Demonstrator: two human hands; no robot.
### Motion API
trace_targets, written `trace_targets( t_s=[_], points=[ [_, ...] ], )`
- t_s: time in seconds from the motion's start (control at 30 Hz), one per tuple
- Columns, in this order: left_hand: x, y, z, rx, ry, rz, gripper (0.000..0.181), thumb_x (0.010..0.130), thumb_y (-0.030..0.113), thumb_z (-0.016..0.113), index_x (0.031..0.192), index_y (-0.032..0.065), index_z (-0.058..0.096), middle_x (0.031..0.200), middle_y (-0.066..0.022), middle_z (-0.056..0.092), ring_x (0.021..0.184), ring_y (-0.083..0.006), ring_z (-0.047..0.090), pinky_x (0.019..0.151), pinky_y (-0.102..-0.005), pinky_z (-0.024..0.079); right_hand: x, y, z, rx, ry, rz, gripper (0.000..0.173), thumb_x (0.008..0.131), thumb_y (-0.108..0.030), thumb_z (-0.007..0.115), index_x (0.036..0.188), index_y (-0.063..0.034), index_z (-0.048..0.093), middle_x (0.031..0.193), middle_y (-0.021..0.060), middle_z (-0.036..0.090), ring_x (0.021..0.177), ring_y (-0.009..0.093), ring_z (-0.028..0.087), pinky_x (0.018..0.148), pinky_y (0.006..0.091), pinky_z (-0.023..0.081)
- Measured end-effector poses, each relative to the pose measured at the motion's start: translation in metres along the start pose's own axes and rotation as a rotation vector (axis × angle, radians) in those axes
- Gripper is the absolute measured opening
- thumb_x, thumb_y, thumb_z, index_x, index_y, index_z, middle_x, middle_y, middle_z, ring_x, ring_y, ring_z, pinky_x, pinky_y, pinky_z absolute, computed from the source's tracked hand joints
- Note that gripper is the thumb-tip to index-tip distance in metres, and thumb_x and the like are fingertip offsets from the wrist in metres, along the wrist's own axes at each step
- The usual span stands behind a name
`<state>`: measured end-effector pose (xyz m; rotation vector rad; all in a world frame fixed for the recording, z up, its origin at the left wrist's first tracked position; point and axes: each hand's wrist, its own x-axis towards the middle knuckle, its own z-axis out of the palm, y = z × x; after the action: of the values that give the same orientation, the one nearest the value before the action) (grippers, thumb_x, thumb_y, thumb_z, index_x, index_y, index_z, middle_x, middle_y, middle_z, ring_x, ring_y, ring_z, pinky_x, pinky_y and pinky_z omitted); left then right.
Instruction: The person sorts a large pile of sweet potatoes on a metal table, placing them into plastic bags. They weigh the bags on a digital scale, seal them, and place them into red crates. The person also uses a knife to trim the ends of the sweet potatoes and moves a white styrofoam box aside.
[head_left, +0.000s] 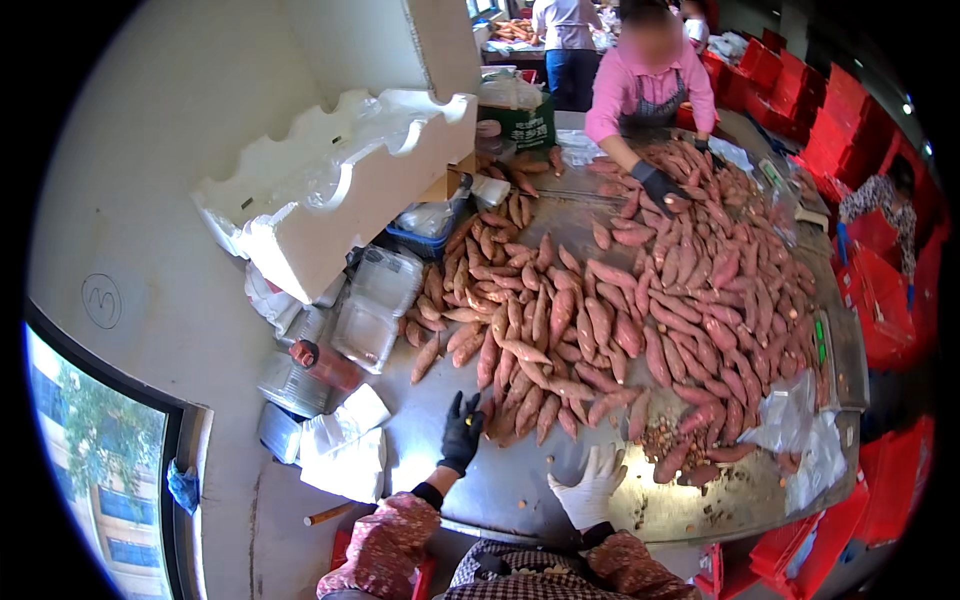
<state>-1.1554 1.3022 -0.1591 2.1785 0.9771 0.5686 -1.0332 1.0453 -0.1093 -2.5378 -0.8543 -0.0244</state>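
My left hand (461, 436), in a black glove with a small yellow spot near the fingers, is over the metal table (450, 491). Its fingers are apart, close to the near left edge of a large heap of sweet potatoes (562, 315). To the right, my right hand (589, 484) wears a white glove and spreads its fingers at the table's near side. Nothing shows in either hand. Small cut root ends (660, 435) and dark crumbs lie right of my right hand, beside the heap.
Clear plastic clamshell boxes (375, 307), a red bottle (326, 364) and white sheets (345, 450) lie at the left. A white foam box (352, 202) stands behind them. Across the table, a co-worker's gloved hand (656, 187) touches the heap. A scale (840, 360) and red crates (855, 135) are at the right.
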Motion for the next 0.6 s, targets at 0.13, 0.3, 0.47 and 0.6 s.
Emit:
trace_targets(
  t_s=[0.13,0.3,0.47,0.6],
  points=[
    [0.021,-0.011,0.06,-0.106,-0.013,0.032,0.046,0.093,0.027,0.055,0.138,0.0207,0.048,0.146,-0.0215,0.035,0.13,-0.0407,0.036,0.107,-0.0446,0.032,0.044,-0.01,0.05,-0.149,-0.029,-0.03,0.104,0.056,-0.061,0.077,0.135,-0.0049,0.04,0.137,0.0252,0.035,0.129,0.053,0.028,0.102,0.0679,0.023],
    [0.024,0.033,0.087,-0.125,0.133,-0.052,0.045,0.092,0.024,0.055,0.136,0.0228,0.051,0.145,-0.023,0.035,0.128,-0.0431,0.037,0.106,-0.0471,0.033,0.107,-0.007,0.061,-0.203,-0.159,0.008,0.119,0.046,-0.071,0.078,0.141,-0.0135,0.035,0.143,0.0214,0.03,0.133,0.052,0.019,0.103,0.0693,0.018],
    [0.059,0.058,0.133,-0.151,0.284,-0.075,0.042,0.09,0.026,0.059,0.13,0.0146,0.055,0.142,-0.0256,0.037,0.125,-0.0466,0.038,0.102,-0.0498,0.035,0.176,0.037,0.067,-0.357,-0.185,-0.134,0.113,0.048,-0.062,0.08,0.14,-0.0121,0.037,0.148,0.0167,0.028,0.139,0.045,0.018,0.105,0.064,0.022],
    [0.117,0.091,0.179,-0.465,-0.122,-0.086,0.046,0.093,0.025,0.052,0.137,0.0138,0.047,0.14,-0.0288,0.036,0.117,-0.0482,0.044,0.1,-0.0522,0.035,0.258,0.081,0.087,-0.451,-0.007,-0.086,0.086,0.074,-0.049,0.068,0.144,-0.0114,0.034,0.147,0.0141,0.033,0.139,0.039,0.022,0.109,0.0564,0.026]
  ],
)
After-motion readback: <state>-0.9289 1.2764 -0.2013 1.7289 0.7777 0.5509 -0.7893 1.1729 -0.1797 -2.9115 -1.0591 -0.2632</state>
